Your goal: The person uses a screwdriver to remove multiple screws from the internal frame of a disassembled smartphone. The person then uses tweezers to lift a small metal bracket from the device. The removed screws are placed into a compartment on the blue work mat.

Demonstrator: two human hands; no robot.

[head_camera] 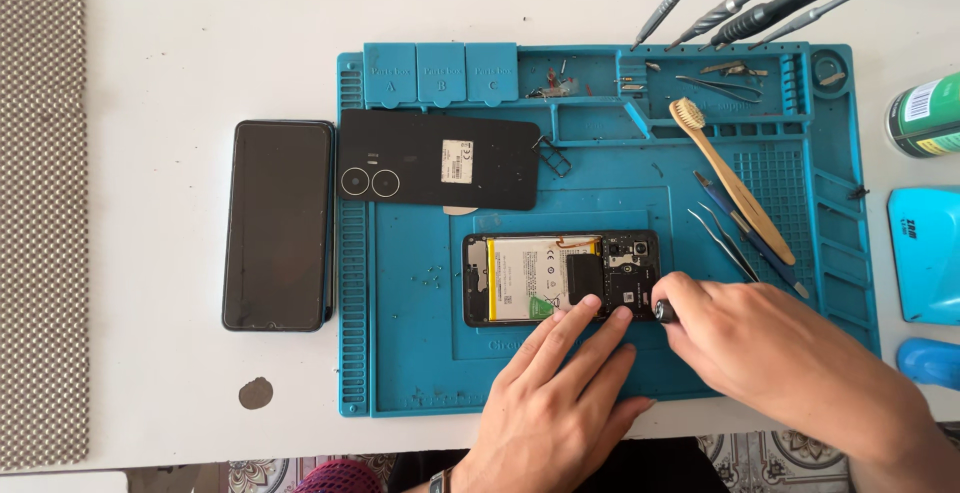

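An opened phone [545, 275] lies on the blue repair mat [410, 353], its battery and circuit board exposed. My left hand [560, 393] rests flat at the phone's near edge, fingertips pressing on its lower middle. My right hand [760, 353] is closed around a small dark-tipped tool [663, 310], which looks like a screwdriver, at the phone's right end near the board. The removed black back cover [440, 160] with two camera rings lies at the mat's upper left.
A second black phone [278, 225] lies screen-up on the white table, left of the mat. Tweezers [728, 241], a wooden brush [730, 178] and a blue-handled tool lie on the mat's right. Several screwdrivers [770, 3] sit at the top. A green can [925, 115] and blue devices stand at the right edge.
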